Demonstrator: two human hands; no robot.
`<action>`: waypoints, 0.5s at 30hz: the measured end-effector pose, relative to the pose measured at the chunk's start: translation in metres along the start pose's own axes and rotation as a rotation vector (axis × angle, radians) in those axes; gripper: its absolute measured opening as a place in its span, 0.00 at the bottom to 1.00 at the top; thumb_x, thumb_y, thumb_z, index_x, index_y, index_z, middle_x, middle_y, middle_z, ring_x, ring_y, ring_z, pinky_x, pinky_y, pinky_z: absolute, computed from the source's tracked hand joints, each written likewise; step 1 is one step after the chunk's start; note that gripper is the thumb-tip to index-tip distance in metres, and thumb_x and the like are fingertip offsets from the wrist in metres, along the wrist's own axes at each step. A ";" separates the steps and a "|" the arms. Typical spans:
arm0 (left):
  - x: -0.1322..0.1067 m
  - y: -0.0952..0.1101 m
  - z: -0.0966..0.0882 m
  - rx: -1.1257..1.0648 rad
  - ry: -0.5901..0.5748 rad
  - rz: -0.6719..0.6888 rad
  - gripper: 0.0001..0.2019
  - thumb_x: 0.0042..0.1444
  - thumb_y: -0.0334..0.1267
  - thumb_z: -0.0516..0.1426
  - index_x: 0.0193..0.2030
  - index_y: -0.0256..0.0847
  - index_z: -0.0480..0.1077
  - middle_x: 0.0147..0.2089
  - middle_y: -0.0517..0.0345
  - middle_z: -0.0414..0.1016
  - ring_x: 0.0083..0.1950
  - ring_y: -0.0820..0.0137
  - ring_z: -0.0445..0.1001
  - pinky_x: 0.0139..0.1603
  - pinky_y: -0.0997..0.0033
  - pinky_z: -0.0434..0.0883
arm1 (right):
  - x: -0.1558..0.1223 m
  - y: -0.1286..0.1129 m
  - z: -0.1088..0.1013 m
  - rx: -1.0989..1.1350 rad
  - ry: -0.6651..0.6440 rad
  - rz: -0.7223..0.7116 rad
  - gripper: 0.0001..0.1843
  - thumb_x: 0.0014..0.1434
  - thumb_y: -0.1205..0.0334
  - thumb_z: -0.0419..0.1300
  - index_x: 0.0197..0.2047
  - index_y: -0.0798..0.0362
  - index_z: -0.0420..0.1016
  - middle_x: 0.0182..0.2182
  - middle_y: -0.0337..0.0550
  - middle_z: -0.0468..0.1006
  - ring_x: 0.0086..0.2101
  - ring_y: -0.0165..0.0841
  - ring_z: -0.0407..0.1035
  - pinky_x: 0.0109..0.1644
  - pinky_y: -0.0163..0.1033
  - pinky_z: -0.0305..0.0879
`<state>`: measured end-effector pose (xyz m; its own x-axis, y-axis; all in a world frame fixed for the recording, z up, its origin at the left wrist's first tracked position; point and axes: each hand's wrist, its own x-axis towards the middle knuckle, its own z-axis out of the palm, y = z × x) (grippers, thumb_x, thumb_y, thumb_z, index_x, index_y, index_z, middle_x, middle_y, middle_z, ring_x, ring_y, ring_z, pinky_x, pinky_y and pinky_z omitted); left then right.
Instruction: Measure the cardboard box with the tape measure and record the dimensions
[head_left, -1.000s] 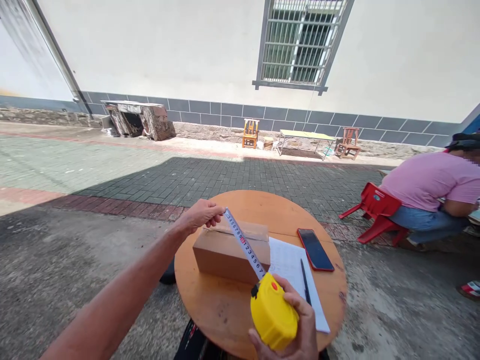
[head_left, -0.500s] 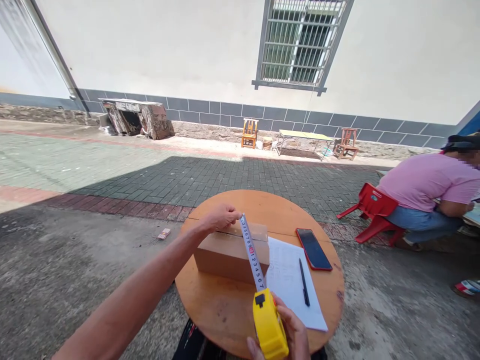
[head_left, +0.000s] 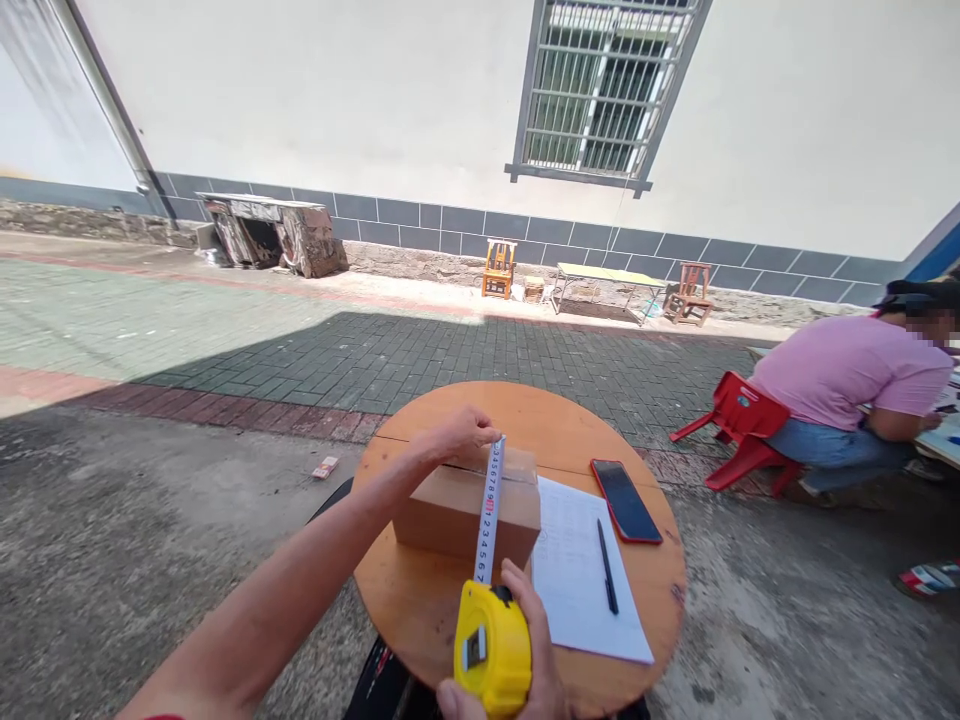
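Note:
A brown cardboard box [head_left: 465, 515] lies on the round wooden table [head_left: 420, 640]. Over it runs the extended white blade of a yellow tape measure [head_left: 493, 640], its numbers facing up. My left hand [head_left: 466, 435] is closed, pinching the blade's far end above the back of the box. Wrapped round the yellow case from its right side is my right hand [head_left: 536, 640], near the table's front edge. The blade slants slightly from lower left to upper right. Whether it touches the box top, I cannot tell.
Right of the box lie a written-on paper sheet [head_left: 581, 570], a black pen [head_left: 607, 567] and a red-edged phone [head_left: 626, 500]. A person in a pink shirt [head_left: 847, 370] sits on a red chair [head_left: 746, 405] at another table to the right.
My right hand has moved left and turned the tape measure's case, so its side face shows. My left hand has shifted slightly right with the blade's end. The blade's slant has reversed.

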<state>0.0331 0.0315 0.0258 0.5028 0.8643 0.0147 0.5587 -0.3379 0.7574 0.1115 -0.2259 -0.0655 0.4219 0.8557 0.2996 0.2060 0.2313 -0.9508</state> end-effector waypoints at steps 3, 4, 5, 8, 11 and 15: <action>0.001 -0.002 0.002 0.034 0.014 0.006 0.14 0.47 0.44 0.56 0.17 0.42 0.59 0.17 0.67 0.48 0.22 0.74 0.49 0.25 0.68 0.45 | 0.008 -0.007 0.005 0.110 -0.043 0.085 0.44 0.37 0.54 0.75 0.59 0.42 0.69 0.55 0.45 0.76 0.52 0.53 0.72 0.52 0.49 0.73; 0.001 -0.003 0.002 0.045 0.019 0.007 0.14 0.47 0.43 0.56 0.16 0.42 0.58 0.17 0.67 0.48 0.22 0.74 0.49 0.25 0.68 0.45 | 0.010 -0.008 0.006 0.147 -0.062 0.109 0.44 0.36 0.52 0.75 0.58 0.42 0.69 0.52 0.45 0.77 0.48 0.51 0.74 0.47 0.47 0.75; 0.001 -0.003 0.003 0.056 0.023 0.008 0.14 0.47 0.43 0.56 0.16 0.42 0.58 0.18 0.66 0.49 0.22 0.74 0.49 0.25 0.68 0.45 | 0.012 -0.009 0.006 0.179 -0.082 0.133 0.43 0.36 0.50 0.74 0.57 0.43 0.69 0.48 0.44 0.79 0.43 0.49 0.76 0.43 0.45 0.75; 0.002 -0.001 0.004 0.084 0.035 0.012 0.15 0.46 0.42 0.56 0.15 0.41 0.58 0.18 0.66 0.49 0.23 0.74 0.50 0.26 0.68 0.46 | 0.016 -0.009 0.008 0.242 -0.145 0.201 0.41 0.37 0.44 0.72 0.54 0.45 0.70 0.35 0.41 0.79 0.31 0.41 0.74 0.31 0.39 0.72; 0.002 0.000 0.005 0.108 0.047 0.014 0.16 0.46 0.41 0.56 0.15 0.41 0.56 0.18 0.66 0.48 0.23 0.74 0.50 0.26 0.68 0.46 | 0.019 -0.011 0.010 0.250 -0.189 0.254 0.40 0.38 0.36 0.68 0.51 0.47 0.69 0.28 0.38 0.76 0.26 0.35 0.69 0.27 0.35 0.65; 0.003 0.000 0.006 0.129 0.038 0.015 0.17 0.47 0.40 0.55 0.14 0.41 0.54 0.17 0.67 0.46 0.23 0.74 0.48 0.26 0.67 0.45 | 0.025 -0.016 0.005 0.266 -0.244 0.314 0.44 0.38 0.32 0.67 0.53 0.48 0.67 0.28 0.38 0.76 0.26 0.34 0.67 0.28 0.34 0.62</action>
<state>0.0384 0.0316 0.0218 0.4876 0.8715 0.0517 0.6325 -0.3935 0.6671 0.1146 -0.2062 -0.0430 0.2012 0.9796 -0.0024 -0.1448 0.0273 -0.9891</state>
